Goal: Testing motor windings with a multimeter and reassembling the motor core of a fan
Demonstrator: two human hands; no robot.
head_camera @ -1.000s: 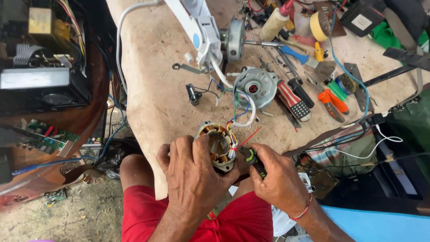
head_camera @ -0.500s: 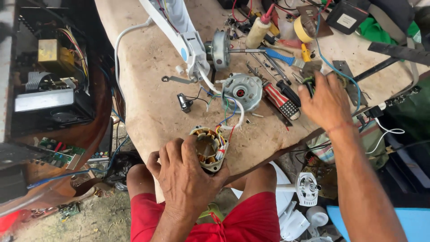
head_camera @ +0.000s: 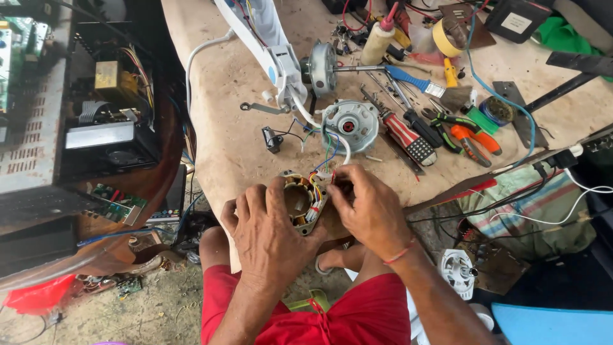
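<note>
The left hand [head_camera: 268, 233] clasps the stator [head_camera: 301, 201] at the near edge of the counter [head_camera: 230, 115], fingers curled round its frame so the copper windings face up; the right hand [head_camera: 367, 211] pinches at the coloured wires [head_camera: 325, 167] on the stator's right side, its fingertips bunched, though what they nip is hidden; those wires run up to the round motor housing [head_camera: 350, 124], near a red-handled screwdriver [head_camera: 402, 135] and pliers [head_camera: 469, 137]; the step in hand looks like sorting the leads; the next move calls for a steady stator and a fine grip on one wire.
</note>
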